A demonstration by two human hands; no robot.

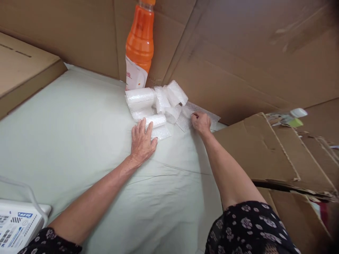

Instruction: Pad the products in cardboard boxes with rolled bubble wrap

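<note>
Several curled pieces of clear bubble wrap (140, 98) lie bunched on a pale green cloth. My left hand (143, 141) rests with fingers spread against the near edge of a rolled piece. To the right, my right hand (201, 122) has its fingers closed on a flatter sheet of bubble wrap (185, 118), part of which is hidden behind the hand. Just behind the pile stands a bottle of orange liquid (140, 42) with an orange cap and a white label.
Cardboard panels (238, 53) rise along the back. A flat cardboard box (29, 67) lies at the far left. An open carton (254, 148) on the right has a white-capped item (298, 113) showing behind its flaps. A white printed box (18, 225) sits bottom left.
</note>
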